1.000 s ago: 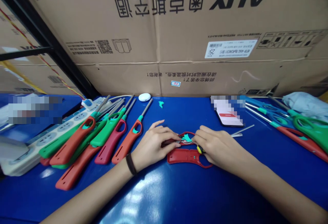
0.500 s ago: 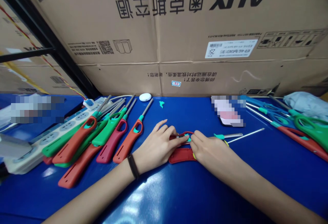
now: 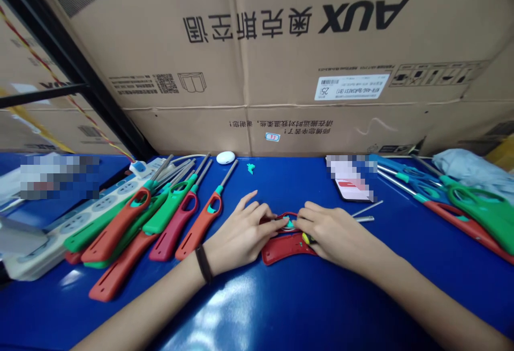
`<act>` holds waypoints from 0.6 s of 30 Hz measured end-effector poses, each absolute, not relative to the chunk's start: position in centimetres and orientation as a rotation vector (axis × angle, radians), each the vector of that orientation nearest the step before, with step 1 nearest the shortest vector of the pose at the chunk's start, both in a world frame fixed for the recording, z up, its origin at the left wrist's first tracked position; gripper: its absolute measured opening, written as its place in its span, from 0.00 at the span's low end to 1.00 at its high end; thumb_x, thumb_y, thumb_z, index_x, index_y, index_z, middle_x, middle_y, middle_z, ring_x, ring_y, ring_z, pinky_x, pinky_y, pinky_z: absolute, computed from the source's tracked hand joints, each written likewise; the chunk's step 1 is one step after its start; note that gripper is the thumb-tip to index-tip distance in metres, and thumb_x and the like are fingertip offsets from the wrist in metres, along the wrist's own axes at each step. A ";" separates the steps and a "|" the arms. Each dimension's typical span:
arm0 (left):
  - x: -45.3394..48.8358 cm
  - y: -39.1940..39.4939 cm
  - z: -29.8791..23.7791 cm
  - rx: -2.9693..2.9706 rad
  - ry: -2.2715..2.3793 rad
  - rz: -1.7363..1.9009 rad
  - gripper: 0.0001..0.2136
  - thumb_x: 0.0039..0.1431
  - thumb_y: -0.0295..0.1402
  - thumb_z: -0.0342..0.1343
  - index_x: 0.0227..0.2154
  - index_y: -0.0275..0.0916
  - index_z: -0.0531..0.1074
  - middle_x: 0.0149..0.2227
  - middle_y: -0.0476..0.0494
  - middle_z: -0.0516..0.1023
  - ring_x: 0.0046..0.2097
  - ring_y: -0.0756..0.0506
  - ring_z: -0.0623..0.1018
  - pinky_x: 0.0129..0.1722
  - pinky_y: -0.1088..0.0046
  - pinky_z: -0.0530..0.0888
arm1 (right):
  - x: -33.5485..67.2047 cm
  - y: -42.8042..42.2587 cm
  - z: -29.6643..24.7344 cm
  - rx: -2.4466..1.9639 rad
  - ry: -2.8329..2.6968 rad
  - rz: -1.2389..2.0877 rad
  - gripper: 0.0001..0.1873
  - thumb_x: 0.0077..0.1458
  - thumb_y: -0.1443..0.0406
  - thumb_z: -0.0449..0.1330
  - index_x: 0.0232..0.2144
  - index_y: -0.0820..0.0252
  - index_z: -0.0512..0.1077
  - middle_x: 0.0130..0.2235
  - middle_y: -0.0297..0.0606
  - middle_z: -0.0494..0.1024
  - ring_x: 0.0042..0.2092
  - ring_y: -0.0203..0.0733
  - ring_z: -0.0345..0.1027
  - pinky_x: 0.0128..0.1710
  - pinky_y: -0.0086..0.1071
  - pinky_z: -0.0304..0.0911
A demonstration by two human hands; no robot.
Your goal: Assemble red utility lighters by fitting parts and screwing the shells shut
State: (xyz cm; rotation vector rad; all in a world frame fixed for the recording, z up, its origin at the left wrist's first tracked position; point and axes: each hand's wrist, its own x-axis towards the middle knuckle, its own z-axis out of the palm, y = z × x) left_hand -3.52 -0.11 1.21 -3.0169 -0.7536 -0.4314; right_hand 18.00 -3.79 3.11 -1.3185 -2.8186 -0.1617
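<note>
My left hand (image 3: 249,228) is closed on the near-left end of an opened red lighter body (image 3: 286,215), its index fingertip pressing beside the teal trigger (image 3: 288,222). My right hand (image 3: 331,230) pinches at the right side of this same part. Tucked in the right palm is a screwdriver (image 3: 307,238) with a yellow and black handle end; its thin shaft sticks out behind the hand. The other red shell half (image 3: 281,249) lies on the table just below, inside facing up. A metal lighter tube (image 3: 366,219) shows past the right hand, partly hidden by it.
Several assembled lighters (image 3: 196,225) lie at the left against a white power strip (image 3: 86,222). A small teal piece (image 3: 250,168) and a white oval case (image 3: 225,157) sit farther back. At the right are a phone (image 3: 349,180) and more lighters (image 3: 466,222). A large cardboard box (image 3: 257,73) stands behind.
The view has shifted slightly. My right hand has turned, so the screwdriver's handle end shows more and its shaft less. Both hands stay at the red lighter body.
</note>
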 end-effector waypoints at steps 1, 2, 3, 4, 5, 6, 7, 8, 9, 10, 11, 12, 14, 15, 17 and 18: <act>-3.6 -0.1 1.2 -3.012 -0.744 -0.428 0.18 0.64 0.27 0.46 0.55 0.44 0.65 0.40 0.45 0.71 0.43 0.46 0.72 0.61 0.48 0.53 | 18.3 -3.7 3.2 -1.319 -2.790 -0.094 0.13 0.47 0.77 0.58 0.34 0.60 0.75 0.35 0.37 0.77 0.39 0.43 0.69 0.30 0.31 0.65; -3.7 -0.1 1.2 -3.010 -0.732 -0.426 0.18 0.64 0.27 0.46 0.55 0.44 0.65 0.41 0.45 0.71 0.43 0.46 0.72 0.61 0.47 0.52 | 18.6 -3.7 3.4 -1.314 -2.762 -0.044 0.15 0.46 0.77 0.59 0.36 0.58 0.75 0.35 0.36 0.77 0.39 0.42 0.69 0.32 0.32 0.65; -3.7 0.0 1.1 -3.009 -0.725 -0.427 0.18 0.64 0.27 0.46 0.55 0.44 0.64 0.41 0.45 0.71 0.43 0.46 0.71 0.61 0.47 0.52 | 19.0 -3.6 3.5 -1.307 -2.732 -0.016 0.17 0.46 0.77 0.59 0.38 0.57 0.75 0.35 0.35 0.77 0.39 0.42 0.69 0.33 0.32 0.66; -3.7 0.0 1.0 -3.007 -0.727 -0.429 0.18 0.64 0.27 0.46 0.56 0.44 0.63 0.41 0.45 0.71 0.44 0.46 0.71 0.61 0.47 0.52 | 19.2 -3.6 3.7 -1.297 -2.701 -0.007 0.19 0.46 0.77 0.59 0.41 0.57 0.75 0.36 0.34 0.78 0.39 0.42 0.69 0.33 0.32 0.66; -3.7 0.0 1.0 -3.006 -0.732 -0.432 0.19 0.64 0.27 0.46 0.57 0.44 0.62 0.41 0.45 0.71 0.44 0.46 0.71 0.61 0.47 0.52 | 19.5 -3.5 3.8 -1.287 -2.668 -0.014 0.20 0.47 0.77 0.59 0.42 0.57 0.74 0.36 0.35 0.78 0.39 0.41 0.69 0.33 0.31 0.66; -3.7 0.0 0.9 -3.005 -0.739 -0.432 0.19 0.65 0.28 0.45 0.58 0.44 0.61 0.41 0.45 0.71 0.43 0.46 0.71 0.61 0.47 0.52 | 19.7 -3.4 4.0 -1.282 -2.635 -0.030 0.20 0.48 0.77 0.58 0.43 0.58 0.74 0.37 0.35 0.78 0.39 0.41 0.69 0.33 0.31 0.66; -3.6 0.0 0.9 -3.005 -0.742 -0.429 0.20 0.65 0.28 0.45 0.58 0.44 0.60 0.41 0.45 0.71 0.44 0.46 0.71 0.61 0.47 0.53 | 20.0 -3.3 4.1 -1.283 -2.603 -0.048 0.20 0.48 0.77 0.58 0.43 0.59 0.74 0.37 0.36 0.78 0.39 0.41 0.69 0.34 0.31 0.66; -3.5 0.0 0.9 -3.005 -0.745 -0.419 0.20 0.64 0.27 0.46 0.59 0.45 0.60 0.41 0.45 0.71 0.44 0.46 0.71 0.61 0.47 0.53 | 20.2 -3.2 4.2 -1.288 -2.578 -0.065 0.19 0.49 0.77 0.57 0.42 0.59 0.75 0.37 0.36 0.78 0.38 0.41 0.69 0.34 0.31 0.66; -3.5 -0.1 0.9 -3.007 -0.746 -0.410 0.21 0.64 0.27 0.46 0.58 0.46 0.60 0.41 0.45 0.70 0.44 0.45 0.70 0.61 0.46 0.53 | 20.3 -3.1 4.3 -1.296 -2.560 -0.077 0.18 0.49 0.77 0.57 0.41 0.58 0.75 0.37 0.36 0.78 0.38 0.41 0.69 0.34 0.31 0.66; -3.4 -0.2 0.9 -3.011 -0.746 -0.402 0.21 0.63 0.26 0.47 0.58 0.47 0.61 0.41 0.45 0.70 0.44 0.45 0.70 0.60 0.46 0.53 | 20.5 -3.0 4.3 -1.305 -2.549 -0.081 0.16 0.50 0.76 0.56 0.39 0.58 0.75 0.37 0.36 0.78 0.38 0.40 0.69 0.34 0.31 0.66; -3.3 -0.2 1.0 -3.015 -0.749 -0.400 0.20 0.63 0.25 0.47 0.57 0.47 0.63 0.41 0.45 0.70 0.45 0.45 0.70 0.60 0.46 0.53 | 20.6 -3.0 4.3 -1.310 -2.545 -0.078 0.15 0.50 0.76 0.56 0.38 0.57 0.76 0.36 0.36 0.78 0.38 0.40 0.69 0.33 0.31 0.65; -3.3 -0.3 1.1 -3.019 -0.755 -0.402 0.20 0.62 0.25 0.47 0.56 0.46 0.64 0.41 0.44 0.70 0.45 0.45 0.70 0.60 0.45 0.53 | 20.6 -2.9 4.3 -1.310 -2.545 -0.069 0.15 0.50 0.76 0.56 0.36 0.57 0.76 0.36 0.36 0.78 0.37 0.40 0.69 0.32 0.30 0.65; -3.3 -0.4 1.3 -3.027 -0.755 -0.410 0.20 0.61 0.24 0.47 0.55 0.45 0.65 0.40 0.44 0.70 0.44 0.45 0.70 0.60 0.45 0.54 | 20.6 -3.0 4.3 -1.294 -2.553 -0.043 0.14 0.51 0.75 0.55 0.34 0.57 0.76 0.35 0.36 0.78 0.37 0.40 0.69 0.31 0.29 0.64; -3.3 -0.3 1.4 -3.032 -0.748 -0.411 0.21 0.60 0.23 0.48 0.55 0.45 0.65 0.40 0.44 0.70 0.45 0.45 0.71 0.60 0.45 0.54 | 20.5 -3.2 4.4 -1.277 -2.556 -0.026 0.14 0.51 0.75 0.55 0.34 0.58 0.76 0.36 0.36 0.78 0.37 0.39 0.69 0.32 0.29 0.63; -3.5 -0.2 1.5 -3.046 -0.735 -0.418 0.20 0.60 0.24 0.49 0.54 0.45 0.66 0.40 0.44 0.71 0.44 0.45 0.71 0.60 0.45 0.53 | 20.2 -3.6 4.7 -1.250 -2.563 0.031 0.14 0.52 0.75 0.54 0.33 0.57 0.77 0.35 0.36 0.78 0.37 0.39 0.68 0.34 0.30 0.63; -3.6 -0.1 1.5 -3.051 -0.730 -0.435 0.19 0.60 0.24 0.49 0.54 0.45 0.67 0.41 0.44 0.71 0.44 0.45 0.72 0.61 0.45 0.53 | 20.1 -3.9 4.9 -1.250 -2.567 0.078 0.13 0.53 0.74 0.54 0.33 0.56 0.77 0.35 0.35 0.78 0.37 0.39 0.68 0.35 0.30 0.63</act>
